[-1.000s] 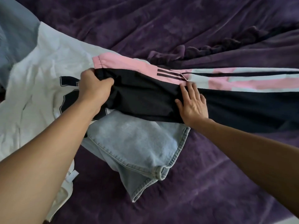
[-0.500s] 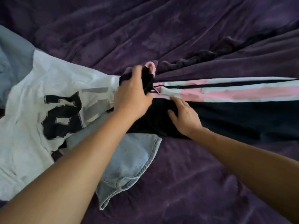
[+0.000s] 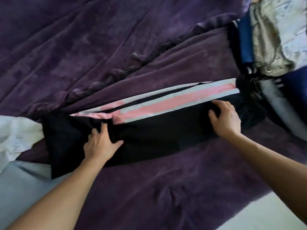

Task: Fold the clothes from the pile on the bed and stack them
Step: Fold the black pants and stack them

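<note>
Hands: left hand [image 3: 101, 144] spread flat on the black pants [image 3: 149, 138]; right hand [image 3: 226, 118] resting, fingers loose, farther along.
Best done: smooth outward, keeping the pink stripe [image 3: 166, 105] straight.

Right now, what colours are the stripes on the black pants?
The stripes are pink and whitish; head view.

A single head-worn wide-angle view looks forward and steeply down, close over the bed's rumpled purple velvet blanket [image 3: 116, 47], at arm's reach.
</note>
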### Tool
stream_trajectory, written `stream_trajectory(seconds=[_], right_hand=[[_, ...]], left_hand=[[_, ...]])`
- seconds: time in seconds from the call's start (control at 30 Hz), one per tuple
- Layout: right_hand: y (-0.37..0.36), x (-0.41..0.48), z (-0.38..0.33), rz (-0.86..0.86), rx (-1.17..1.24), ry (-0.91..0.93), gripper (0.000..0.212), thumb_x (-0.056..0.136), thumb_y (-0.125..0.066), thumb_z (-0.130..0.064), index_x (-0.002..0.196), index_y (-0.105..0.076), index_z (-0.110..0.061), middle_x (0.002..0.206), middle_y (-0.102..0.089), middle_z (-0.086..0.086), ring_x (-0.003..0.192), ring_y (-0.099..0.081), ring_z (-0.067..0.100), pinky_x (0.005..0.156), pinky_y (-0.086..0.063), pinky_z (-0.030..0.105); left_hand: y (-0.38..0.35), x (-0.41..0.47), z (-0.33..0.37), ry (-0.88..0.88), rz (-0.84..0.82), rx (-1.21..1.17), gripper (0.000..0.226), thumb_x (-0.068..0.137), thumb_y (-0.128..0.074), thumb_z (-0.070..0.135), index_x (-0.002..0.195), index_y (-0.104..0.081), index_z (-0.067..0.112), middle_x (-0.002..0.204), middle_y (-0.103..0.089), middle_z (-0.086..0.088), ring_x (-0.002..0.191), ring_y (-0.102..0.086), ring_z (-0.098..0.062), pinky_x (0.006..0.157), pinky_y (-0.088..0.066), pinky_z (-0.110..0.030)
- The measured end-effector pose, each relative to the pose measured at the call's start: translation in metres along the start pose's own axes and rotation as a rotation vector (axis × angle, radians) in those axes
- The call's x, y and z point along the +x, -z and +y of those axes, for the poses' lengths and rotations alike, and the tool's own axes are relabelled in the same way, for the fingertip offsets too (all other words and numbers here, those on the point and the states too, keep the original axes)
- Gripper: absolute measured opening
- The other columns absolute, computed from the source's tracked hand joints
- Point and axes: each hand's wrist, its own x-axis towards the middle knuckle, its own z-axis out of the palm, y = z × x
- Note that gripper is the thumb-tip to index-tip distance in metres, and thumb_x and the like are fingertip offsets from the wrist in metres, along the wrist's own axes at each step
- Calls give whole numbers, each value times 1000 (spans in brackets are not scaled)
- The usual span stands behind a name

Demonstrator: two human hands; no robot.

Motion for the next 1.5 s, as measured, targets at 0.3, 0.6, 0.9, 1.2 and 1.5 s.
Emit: stream_trajectory(seconds=[0.3,0.6,0.9,1.2,1.5], right_hand=[[26,56,53,32,174,-497,80,81,-60,-61,143,-35,-16,142,-46,13,132,-41,33,108,-33,48],[55,49,37,-40,768,-601,48,58,-83,-42,97,-69,-18,95,-72,1,84,-70,19,82,-59,41],[46,-7,-125,-134,182,-50,62,70,-75,-46,118,-47,-17,111,-64,8,104,-60,33,82,-46,38],[-92,-65,-205,-441,-201,179,85,83,-71,-40,143,-19,-11,130,-49,16,113,-56,39,82,-44,41],[-121,-88,-205,-555,-95,312,95,85,-68,-36,154,-6,-18,141,-30,15,112,-54,37,92,-46,38]], left_hand=[[-10,-8,53,-47,107,32,61,85,-62,24,139,-35,17,118,-49,-16,101,-58,-39,68,-41,-42],[-4,-14,36,-39,148,80,64,87,-60,20,144,-30,22,121,-46,-14,104,-56,-36,68,-41,-42],[21,-29,-8,-119,228,-100,67,83,-67,24,139,-32,15,128,-50,-14,108,-56,-37,75,-47,-45],[-2,-22,-53,-205,142,-337,43,90,-57,27,131,-51,14,124,-51,-9,115,-52,-29,89,-46,-41],[-15,-22,-84,-344,130,-23,41,88,-58,33,128,-56,25,119,-51,-4,109,-47,-26,87,-40,-39]])
